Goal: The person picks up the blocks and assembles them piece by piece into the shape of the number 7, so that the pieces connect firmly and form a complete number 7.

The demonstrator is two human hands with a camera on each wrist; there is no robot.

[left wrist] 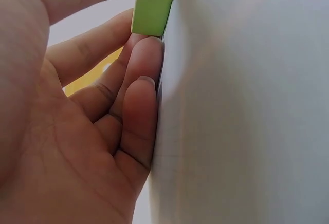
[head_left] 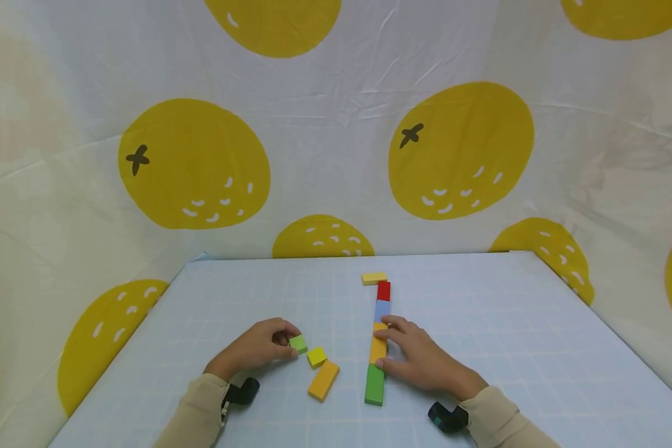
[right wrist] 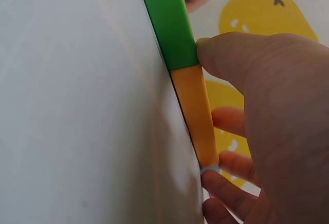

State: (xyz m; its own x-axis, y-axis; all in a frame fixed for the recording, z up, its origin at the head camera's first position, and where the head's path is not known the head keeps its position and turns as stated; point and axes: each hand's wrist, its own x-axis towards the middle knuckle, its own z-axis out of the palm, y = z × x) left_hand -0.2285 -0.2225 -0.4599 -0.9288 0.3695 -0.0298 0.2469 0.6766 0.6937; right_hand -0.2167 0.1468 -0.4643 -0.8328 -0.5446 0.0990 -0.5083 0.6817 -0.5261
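My left hand (head_left: pixel 257 345) pinches a small light green block (head_left: pixel 298 344) between thumb and fingers, low over the table; the left wrist view shows its side (left wrist: pixel 154 8). Just right of it lie a yellow block (head_left: pixel 317 357) and a loose orange block (head_left: pixel 323 381). My right hand (head_left: pixel 425 358) rests along a straight row of blocks. Its thumb touches the dark green block (head_left: pixel 374 386) near where that meets an orange block (right wrist: pixel 195 116). The other fingers are spread over the orange part and the near end of a light blue block (head_left: pixel 382 310), partly covering them.
Beyond the light blue block the row continues with a red block (head_left: pixel 383 291). A pale yellow block (head_left: pixel 374 278) lies crosswise at the far end. A pale checked cloth covers the table (head_left: pixel 537 348), and a fruit-patterned curtain (head_left: pixel 336 155) hangs behind.
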